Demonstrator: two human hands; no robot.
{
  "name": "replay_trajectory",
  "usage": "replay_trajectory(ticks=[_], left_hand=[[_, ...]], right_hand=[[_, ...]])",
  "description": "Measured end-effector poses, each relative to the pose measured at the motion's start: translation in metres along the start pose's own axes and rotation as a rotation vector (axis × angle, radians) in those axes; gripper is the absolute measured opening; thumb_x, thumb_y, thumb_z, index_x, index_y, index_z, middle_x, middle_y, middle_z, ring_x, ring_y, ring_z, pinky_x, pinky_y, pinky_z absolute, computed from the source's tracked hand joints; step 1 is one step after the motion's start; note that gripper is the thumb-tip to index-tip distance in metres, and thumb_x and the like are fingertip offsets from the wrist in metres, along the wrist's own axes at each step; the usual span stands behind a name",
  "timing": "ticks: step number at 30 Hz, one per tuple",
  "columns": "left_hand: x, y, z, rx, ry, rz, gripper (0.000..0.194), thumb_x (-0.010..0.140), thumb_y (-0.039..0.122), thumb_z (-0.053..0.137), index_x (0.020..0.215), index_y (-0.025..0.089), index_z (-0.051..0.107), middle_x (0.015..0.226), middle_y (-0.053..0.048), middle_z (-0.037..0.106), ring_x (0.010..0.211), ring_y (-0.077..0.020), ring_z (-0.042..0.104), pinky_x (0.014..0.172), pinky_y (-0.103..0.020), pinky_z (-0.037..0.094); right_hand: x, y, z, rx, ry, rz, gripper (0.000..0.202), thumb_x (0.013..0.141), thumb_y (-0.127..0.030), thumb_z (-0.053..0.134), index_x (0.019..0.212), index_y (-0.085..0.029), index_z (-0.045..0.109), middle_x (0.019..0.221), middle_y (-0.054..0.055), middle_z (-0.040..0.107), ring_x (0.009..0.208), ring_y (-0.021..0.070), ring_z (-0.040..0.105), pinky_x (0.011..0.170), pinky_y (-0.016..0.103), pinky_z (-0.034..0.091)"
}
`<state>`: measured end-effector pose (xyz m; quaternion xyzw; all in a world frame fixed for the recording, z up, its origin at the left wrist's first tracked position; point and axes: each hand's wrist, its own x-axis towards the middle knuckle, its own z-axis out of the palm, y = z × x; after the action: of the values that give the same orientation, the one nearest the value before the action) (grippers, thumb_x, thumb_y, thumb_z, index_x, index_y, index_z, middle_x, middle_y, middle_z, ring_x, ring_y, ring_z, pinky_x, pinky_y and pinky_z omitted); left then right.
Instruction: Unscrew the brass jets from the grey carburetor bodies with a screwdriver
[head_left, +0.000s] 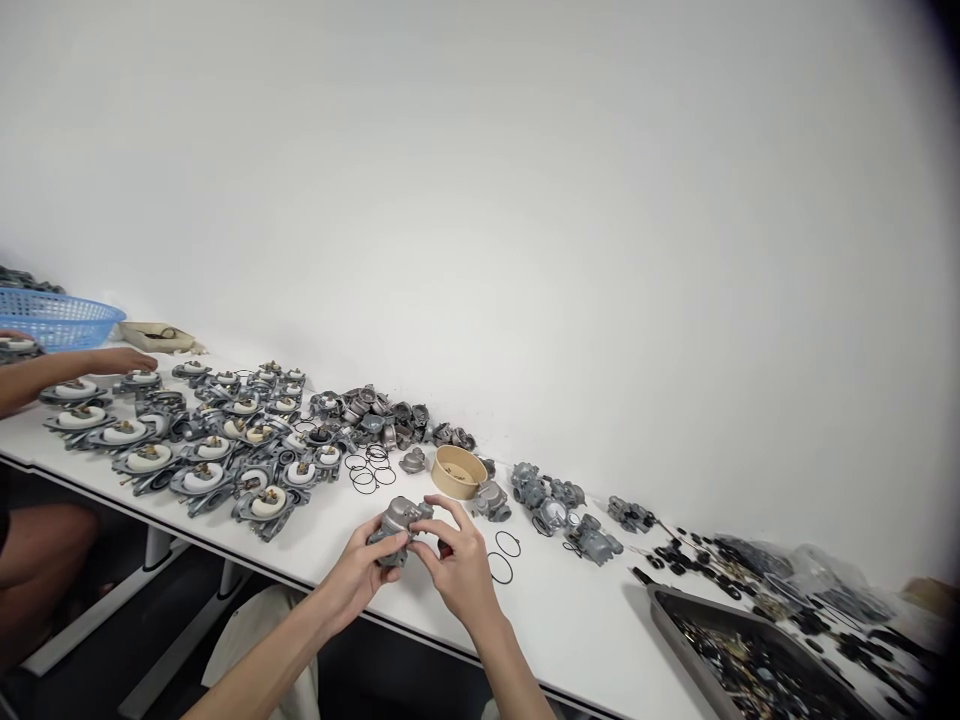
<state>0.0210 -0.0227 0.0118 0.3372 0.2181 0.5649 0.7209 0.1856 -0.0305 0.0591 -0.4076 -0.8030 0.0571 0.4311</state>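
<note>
1. Left hand (356, 568): fingers closed around a grey metal casting (397, 520), thumb across its near face. It's held up over the near edge of the white surface (577, 640), roughly mid-scene.
2. Right hand (461, 562): on the right side of the same casting, thumb and fingers bent in against it, index reaching its far right end. Can't tell if they pinch the casting itself or a small piece on it.
3. Just right of the right hand: two thin black rings (511, 567) lying flat on the surface.
4. Far side of the hands: round tan bowl (459, 488) with small bits inside, loose grey castings beside it.
5. Left of the bowl: cluster of black rings (367, 470), some overlapping. Pile of grey castings (382, 415) behind, near the wall.
6. Farther left: many grey units with white crescent-shaped inserts (202, 478), set close together.
7. Far left: blue basket (64, 328), shallow beige box (154, 336) beside it. Co-worker's hand (124, 360) reaches over one of the units; can't tell what its fingers do.
8. Right of the bowl: another group of grey castings (551, 495).
9. Near right: grey tray (679, 645) of mixed small parts. Scattered black pieces (694, 560) and clear plastic bags (832, 580) beyond.
</note>
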Motion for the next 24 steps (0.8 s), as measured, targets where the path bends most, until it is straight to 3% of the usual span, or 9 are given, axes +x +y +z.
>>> replay_trajectory(ticks=[4,7,10,14,17,19,22,24], left_hand=[[0.003,0.001,-0.003,0.106,-0.018,0.05,0.04,0.075,0.034,0.082,0.109,0.02,0.065,0.089,0.0,0.061,0.067,-0.0084,0.055,0.051,-0.02,0.04],[0.008,0.003,-0.012,0.331,0.021,0.131,0.054,0.071,0.036,0.084,0.118,0.019,0.061,0.086,-0.001,0.064,0.06,-0.0093,0.056,0.047,-0.02,0.043],[0.013,0.003,-0.022,0.53,0.11,0.166,0.073,0.066,0.036,0.086,0.129,0.017,0.055,0.087,-0.004,0.068,0.062,-0.0143,0.062,0.048,-0.025,0.052],[0.015,0.0,-0.025,0.608,0.106,0.151,0.075,0.063,0.036,0.086,0.129,0.017,0.056,0.109,-0.011,0.065,0.086,-0.0239,0.067,0.053,-0.034,0.064],[0.013,-0.003,-0.023,0.705,0.06,0.166,0.069,0.062,0.036,0.085,0.124,0.018,0.06,0.124,-0.012,0.056,0.092,-0.026,0.065,0.052,-0.036,0.066],[0.012,-0.003,-0.022,0.763,0.04,0.179,0.065,0.064,0.035,0.083,0.122,0.019,0.062,0.128,-0.011,0.053,0.094,-0.026,0.064,0.05,-0.036,0.066],[0.012,-0.003,-0.023,0.833,0.016,0.183,0.061,0.064,0.035,0.081,0.121,0.021,0.063,0.125,-0.01,0.053,0.096,-0.0273,0.063,0.047,-0.033,0.065],[0.013,-0.002,-0.024,0.876,-0.007,0.171,0.061,0.065,0.033,0.081,0.122,0.021,0.063,0.122,-0.01,0.053,0.098,-0.0288,0.062,0.044,-0.031,0.064]], right_hand=[[0.0,0.003,-0.008,0.007,-0.042,-0.045,0.02,0.084,-0.019,0.065,0.1,-0.027,0.074,0.12,0.007,0.062,0.048,0.0066,0.043,0.059,0.029,0.05],[0.003,0.013,-0.029,0.057,-0.003,-0.066,0.031,0.084,-0.016,0.057,0.111,-0.024,0.07,0.109,0.007,0.06,0.049,0.008,0.043,0.053,0.028,0.045],[0.009,0.035,-0.058,0.154,0.173,0.005,0.034,0.088,-0.021,0.052,0.118,-0.022,0.068,0.101,0.008,0.061,0.062,0.0147,0.054,0.054,0.028,0.046],[0.006,0.069,-0.078,0.367,0.426,0.301,0.051,0.088,-0.044,0.064,0.132,-0.02,0.058,0.097,0.008,0.066,0.073,0.021,0.067,0.061,0.033,0.054],[-0.011,0.087,-0.068,0.477,0.526,0.52,0.061,0.078,-0.055,0.073,0.122,-0.015,0.063,0.083,0.008,0.069,0.076,0.0292,0.072,0.052,0.033,0.056],[-0.027,0.094,-0.054,0.492,0.509,0.597,0.058,0.073,-0.056,0.077,0.111,-0.013,0.067,0.075,0.009,0.07,0.078,0.032,0.073,0.051,0.033,0.057],[-0.049,0.1,-0.035,0.441,0.451,0.633,0.052,0.072,-0.057,0.077,0.101,-0.015,0.071,0.074,0.009,0.072,0.075,0.0297,0.072,0.053,0.032,0.057],[-0.06,0.101,-0.028,0.348,0.434,0.655,0.048,0.073,-0.059,0.075,0.095,-0.016,0.073,0.071,0.008,0.072,0.059,0.0238,0.067,0.045,0.029,0.051]])
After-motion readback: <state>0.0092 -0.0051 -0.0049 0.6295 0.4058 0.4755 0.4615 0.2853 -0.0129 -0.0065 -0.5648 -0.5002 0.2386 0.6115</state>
